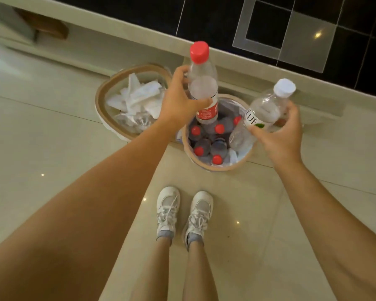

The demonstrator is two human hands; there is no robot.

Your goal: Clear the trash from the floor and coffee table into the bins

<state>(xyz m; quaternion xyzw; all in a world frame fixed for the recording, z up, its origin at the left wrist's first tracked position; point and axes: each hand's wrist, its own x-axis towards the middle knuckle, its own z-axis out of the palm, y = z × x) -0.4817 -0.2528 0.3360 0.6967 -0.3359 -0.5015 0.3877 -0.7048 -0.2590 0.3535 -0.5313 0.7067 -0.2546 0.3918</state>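
A: Entry, head view. Left hand (178, 103) — state?

B: Fingers and thumb wrapped round the middle of a clear red-capped bottle (202, 83). Cap points up and away, base down, just above the far rim of the right bin (206, 166). Red label sits below the thumb.

A: Right hand (282, 135)?

B: Gripping a clear white-capped bottle (267, 107) at its lower half, thumb on the white label. Bottle tilted, cap up and to the right, base over the right bin's right edge.

A: Bins?

B: Two round bins with tan rims, touching side by side on the pale tiled floor (52, 148), against a low cream ledge (248, 68). Left bin (100, 98) holds crumpled white tissues (139, 94). Right bin, lined with a light bag, holds several red-capped bottles (204, 144) lying together.

A: Hands relative to each other?

B: Apart; both bottles held above the right bin, neither touching the other.

A: Else?

B: White sneakers (182, 211) on the floor near the right bin. Dark tiled surface (313, 29) beyond the ledge.
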